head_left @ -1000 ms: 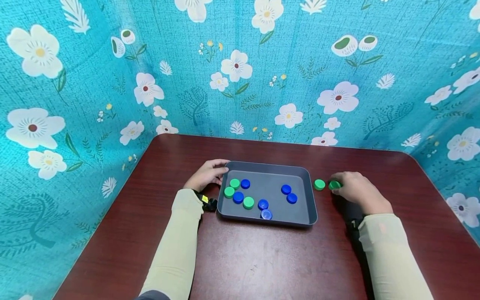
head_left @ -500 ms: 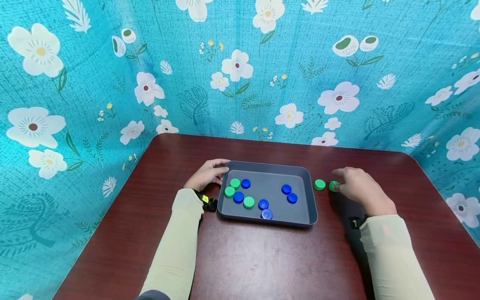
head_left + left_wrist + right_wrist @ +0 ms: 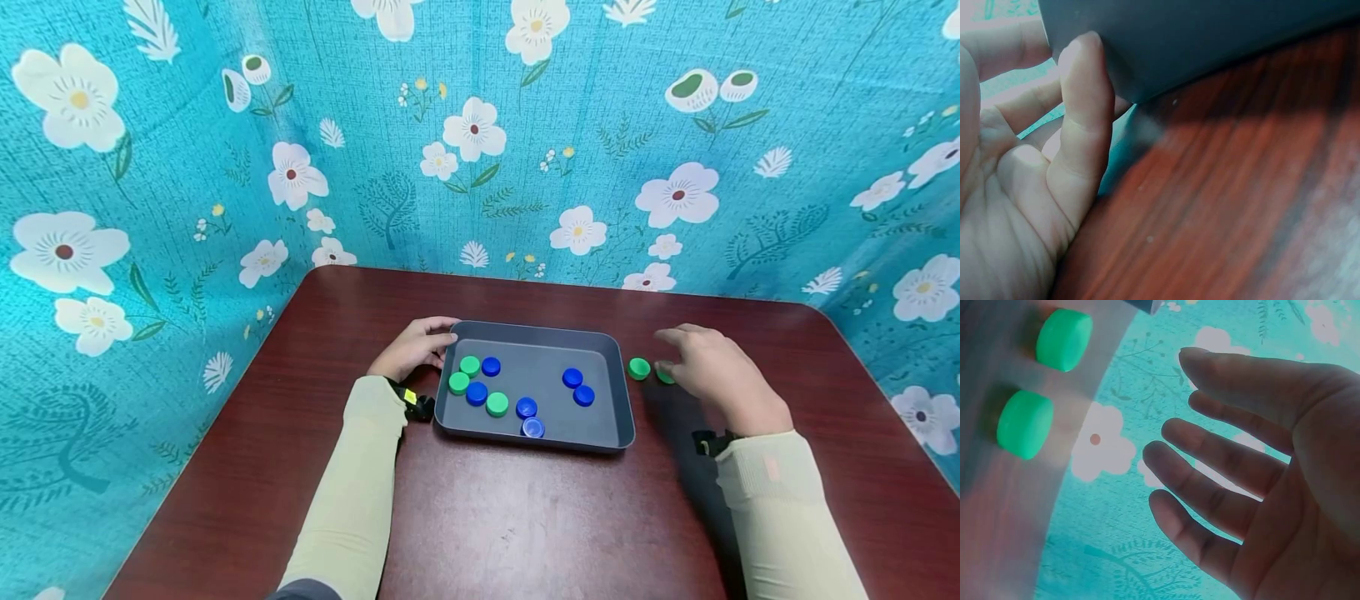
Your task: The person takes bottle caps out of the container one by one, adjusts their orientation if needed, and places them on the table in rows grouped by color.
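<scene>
My left hand [image 3: 408, 348] grips the left end of a dark grey tray [image 3: 532, 358]; in the left wrist view its thumb [image 3: 1085, 94] presses on the tray's outer wall [image 3: 1197, 37]. Inside the tray lie three green bottle caps [image 3: 497, 405] and several blue bottle caps [image 3: 572, 378]. Right of the tray, my right hand [image 3: 716, 371] hovers with fingers spread and nothing in it. Close by on the table are two green caps: one [image 3: 639, 369] beside the tray's rim, the other [image 3: 664, 374] partly hidden by the hand. Both caps [image 3: 1025, 424] show whole in the right wrist view.
Everything stands on a dark reddish-brown wooden table [image 3: 480, 517] with rounded far corners. A turquoise flowered cloth [image 3: 525, 183] hangs along its back and sides. A black wrist camera [image 3: 422, 408] on the left wrist sits right by the tray's near left corner.
My right hand has come off the outer green cap, its fingers spreading as it rises slightly. That cap stays on the table. The left hand and tray have not moved.
</scene>
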`<state>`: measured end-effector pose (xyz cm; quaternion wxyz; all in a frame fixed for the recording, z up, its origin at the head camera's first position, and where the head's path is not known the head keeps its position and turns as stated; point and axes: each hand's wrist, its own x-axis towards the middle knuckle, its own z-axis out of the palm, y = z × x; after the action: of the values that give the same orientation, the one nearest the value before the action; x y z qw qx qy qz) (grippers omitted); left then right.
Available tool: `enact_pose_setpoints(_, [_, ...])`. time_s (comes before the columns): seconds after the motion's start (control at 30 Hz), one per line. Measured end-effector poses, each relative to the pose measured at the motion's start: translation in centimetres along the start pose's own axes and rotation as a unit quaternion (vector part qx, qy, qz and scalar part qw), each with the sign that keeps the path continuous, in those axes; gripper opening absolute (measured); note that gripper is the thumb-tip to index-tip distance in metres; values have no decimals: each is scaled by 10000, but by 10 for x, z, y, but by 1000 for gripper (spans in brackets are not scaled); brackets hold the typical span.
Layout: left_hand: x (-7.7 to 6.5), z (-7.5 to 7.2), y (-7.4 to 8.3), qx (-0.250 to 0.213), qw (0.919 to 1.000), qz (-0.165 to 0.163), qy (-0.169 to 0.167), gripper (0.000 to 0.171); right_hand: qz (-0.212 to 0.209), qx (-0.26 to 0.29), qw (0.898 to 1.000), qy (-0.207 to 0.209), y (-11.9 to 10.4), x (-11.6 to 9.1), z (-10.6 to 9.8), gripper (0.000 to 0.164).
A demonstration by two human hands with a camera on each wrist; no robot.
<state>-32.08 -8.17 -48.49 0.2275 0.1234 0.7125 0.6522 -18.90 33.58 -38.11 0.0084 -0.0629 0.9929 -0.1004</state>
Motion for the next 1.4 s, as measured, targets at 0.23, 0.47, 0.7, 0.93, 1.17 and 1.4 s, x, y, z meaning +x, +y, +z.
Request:
enact_pose_setpoints(0.23, [0,-2,3,35,10000,40,81,36,-25,-4,10000,54,-10,0,-5,58])
enact_pose_setpoints(0.47, [1,3,-5,20,10000,-44,55,38,-283,37,9996,-9,-25,1,12,52])
enact_pose_setpoints(0.7, [1,6,-5,37,9999,7,102,36,-814,-262,9962,140,-53,7,32,43])
enact_pose_setpoints(0.93, [1,1,-1,-36,9999,-56,111,38,-1112,-354,9930,157,-77,13,35,43])
enact_pose_setpoints(1.17, [0,-3,-2,-65,10000,22,60,40,-1339,-401,9900,171,-89,15,40,44])
enact_pose_setpoints(1.4, [1,1,-2,-31,10000,-4,71,38,-1716,-348,9843,204,-106,15,42,42])
